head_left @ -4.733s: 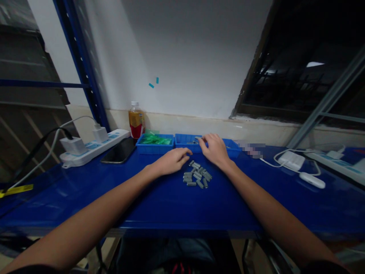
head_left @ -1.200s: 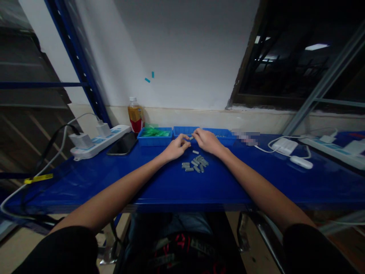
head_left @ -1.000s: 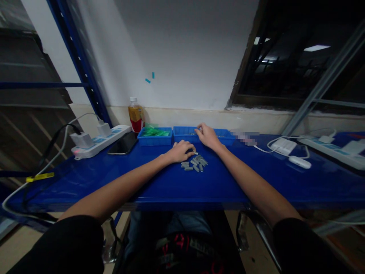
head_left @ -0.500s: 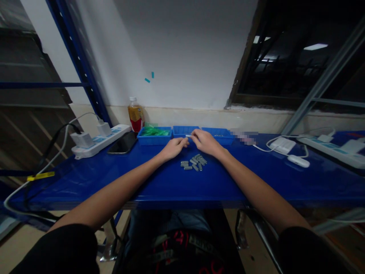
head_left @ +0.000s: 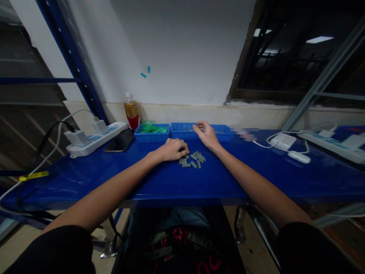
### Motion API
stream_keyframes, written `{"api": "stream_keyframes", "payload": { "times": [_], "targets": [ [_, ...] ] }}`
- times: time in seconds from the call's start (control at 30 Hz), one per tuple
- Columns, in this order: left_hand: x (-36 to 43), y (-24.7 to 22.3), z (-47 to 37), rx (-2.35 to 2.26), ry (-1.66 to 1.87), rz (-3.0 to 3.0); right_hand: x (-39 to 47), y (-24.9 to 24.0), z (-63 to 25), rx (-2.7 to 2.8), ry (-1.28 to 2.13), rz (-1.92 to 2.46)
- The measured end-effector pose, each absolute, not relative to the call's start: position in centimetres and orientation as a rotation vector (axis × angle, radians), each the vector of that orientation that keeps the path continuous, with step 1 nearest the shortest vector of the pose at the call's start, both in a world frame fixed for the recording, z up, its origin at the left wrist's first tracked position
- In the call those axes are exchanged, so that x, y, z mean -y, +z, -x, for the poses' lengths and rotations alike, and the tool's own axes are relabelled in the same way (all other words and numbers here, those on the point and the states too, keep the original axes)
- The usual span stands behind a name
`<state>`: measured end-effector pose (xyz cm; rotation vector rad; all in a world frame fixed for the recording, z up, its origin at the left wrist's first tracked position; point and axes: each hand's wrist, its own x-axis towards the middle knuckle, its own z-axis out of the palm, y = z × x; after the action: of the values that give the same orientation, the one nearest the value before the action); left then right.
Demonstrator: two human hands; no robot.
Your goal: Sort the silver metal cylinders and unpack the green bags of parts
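Note:
My left hand [head_left: 173,148] rests on the blue table, its fingers curled down at the left rim of a loose group of small grey cylindrical pieces [head_left: 195,160]. Its fingertips are on one small grey piece [head_left: 187,156], which they partly cover. Raised at the front of the blue trays is my right hand [head_left: 207,136], with thumb and fingers apart and nothing visible between them. Behind it stand the middle blue tray [head_left: 179,134] and the right blue tray [head_left: 225,137], which holds small bits too tiny to name.
Green plastic pieces [head_left: 154,129] fill the left blue tray [head_left: 151,138]. A drink bottle [head_left: 132,112], a dark phone [head_left: 119,141] and a white power strip [head_left: 98,142] stand left. White chargers with cables [head_left: 282,141] and another power strip [head_left: 336,146] lie right.
My hands were close together with a small pale piece at the fingertips. They have parted: the left came down to the grey pieces, the right moved away to the trays and opened.

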<state>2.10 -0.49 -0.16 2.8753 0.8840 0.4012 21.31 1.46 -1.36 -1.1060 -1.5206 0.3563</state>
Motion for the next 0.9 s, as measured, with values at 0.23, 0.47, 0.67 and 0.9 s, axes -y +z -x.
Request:
{"api": "stream_keyframes", "payload": {
  "times": [0.23, 0.47, 0.67, 0.9],
  "targets": [
    [-0.2, 0.8, -0.5, -0.674, 0.229, -2.849, -0.7, -1.6, -20.4, 1.633, 0.303, 1.184],
    [-0.5, 0.1, -0.8, -0.818, 0.463, -2.88, 0.5, -0.1, -18.7, 1.576, 0.304, 1.152],
    [-0.4, -0.4, -1.4, -0.941, 0.977, -2.705, 2.3, -0.8, -16.4, 1.68, 0.565, 1.081],
    [-0.5, -1.0, -1.9, -0.847, 1.076, -2.553, 2.7, 0.1, -17.6, 1.954, 0.389, 1.234]
  ]
}}
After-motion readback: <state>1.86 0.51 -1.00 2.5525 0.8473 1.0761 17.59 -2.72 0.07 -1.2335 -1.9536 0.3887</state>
